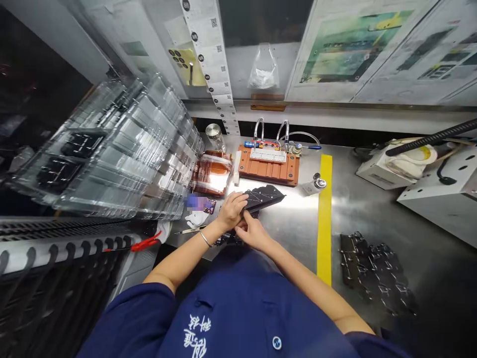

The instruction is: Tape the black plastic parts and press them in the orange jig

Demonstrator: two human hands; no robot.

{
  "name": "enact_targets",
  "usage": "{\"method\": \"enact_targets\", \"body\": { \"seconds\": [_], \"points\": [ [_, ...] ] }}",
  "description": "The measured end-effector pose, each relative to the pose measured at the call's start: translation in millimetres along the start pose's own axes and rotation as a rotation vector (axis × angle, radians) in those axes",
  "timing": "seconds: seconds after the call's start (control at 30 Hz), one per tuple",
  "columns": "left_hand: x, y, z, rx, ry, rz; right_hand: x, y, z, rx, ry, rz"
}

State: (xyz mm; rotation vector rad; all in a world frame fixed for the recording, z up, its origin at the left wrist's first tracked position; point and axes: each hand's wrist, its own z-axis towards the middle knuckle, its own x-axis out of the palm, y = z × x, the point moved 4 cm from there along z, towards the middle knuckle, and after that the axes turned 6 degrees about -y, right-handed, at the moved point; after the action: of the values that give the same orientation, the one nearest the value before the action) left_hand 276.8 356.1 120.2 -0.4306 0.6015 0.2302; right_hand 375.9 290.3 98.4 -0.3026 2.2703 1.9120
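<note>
Right hand [250, 231] pinching black part [263, 198] near end, left hand [231, 210] curled over it

clear trays [122, 149], orange fixture [269, 169], yellow tape [325, 219]

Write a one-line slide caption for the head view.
Both hands, left hand and right hand, hold a black part over a steel bench beside stacked clear trays.

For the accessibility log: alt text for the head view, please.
A person in a blue shirt holds a flat black plastic part over a steel workbench with the left hand and right hand. Clear plastic trays are stacked at left, an orange fixture block sits behind, and more black parts lie right of a yellow tape stripe.
</note>
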Motion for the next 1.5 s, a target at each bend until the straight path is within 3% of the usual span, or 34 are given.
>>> {"method": "enact_targets", "body": {
  "seconds": [0.07, 0.13, 0.2, 0.3, 0.37, 0.43, 0.53, 0.63, 0.73, 0.87, 0.97, 1.03, 1.1, 1.27, 1.37, 1.5],
  "points": [
    [-25.7, 0, 4, -0.025, 0.002, 0.044, 10, 13, -10, -0.067, 0.089, 0.202],
    [-67.7, 5, 14, -0.070, -0.019, 0.131, -1, 9, -14, -0.071, 0.045, 0.338],
    [-125.8, 16, 30, -0.130, -0.073, 0.272, -23, -10, -13, -0.010, -0.086, 0.355],
    [-229.4, 39, 68, -0.291, -0.199, 0.550, -53, -50, -11, 0.129, -0.258, 0.206],
    [-294.4, 60, 97, -0.399, -0.269, 0.717, -63, -74, -12, 0.207, -0.283, 0.100],
    [-346.7, 88, 123, -0.522, -0.297, 0.858, -65, -91, -17, 0.246, -0.263, 0.046],
    [-393.7, 145, 146, -0.754, -0.277, 0.985, -59, -106, -29, 0.265, -0.268, -0.038],
    [-406.4, 202, 146, -0.931, -0.186, 1.030, -44, -111, -37, 0.299, -0.303, -0.106],
    [-402.6, 245, 132, -0.986, -0.039, 1.078, -29, -106, -31, 0.302, -0.316, -0.129],
    [-399.4, 276, 117, -0.940, 0.202, 1.092, -28, -85, 4, 0.292, -0.393, -0.270],
    [-401.3, 283, 114, -0.825, 0.370, 1.028, -30, -69, 43, 0.366, -0.475, -0.418],
    [-402.8, 277, 112, -0.750, 0.413, 0.966, -24, -59, 72, 0.401, -0.542, -0.433],
    [-401.7, 259, 105, -0.665, 0.401, 0.868, -12, -53, 100, 0.413, -0.604, -0.293],
    [-395.1, 172, 75, -0.336, 0.200, 0.494, 26, -58, 170, 0.479, -0.642, 0.034],
    [-405.1, 129, 50, -0.342, 0.044, 0.316, 39, -65, 201, 0.522, -0.634, 0.193],
    [-433.8, 117, 1, -0.463, -0.161, 0.306, 45, -62, 214, 0.489, -0.656, 0.356]
  ]
}}
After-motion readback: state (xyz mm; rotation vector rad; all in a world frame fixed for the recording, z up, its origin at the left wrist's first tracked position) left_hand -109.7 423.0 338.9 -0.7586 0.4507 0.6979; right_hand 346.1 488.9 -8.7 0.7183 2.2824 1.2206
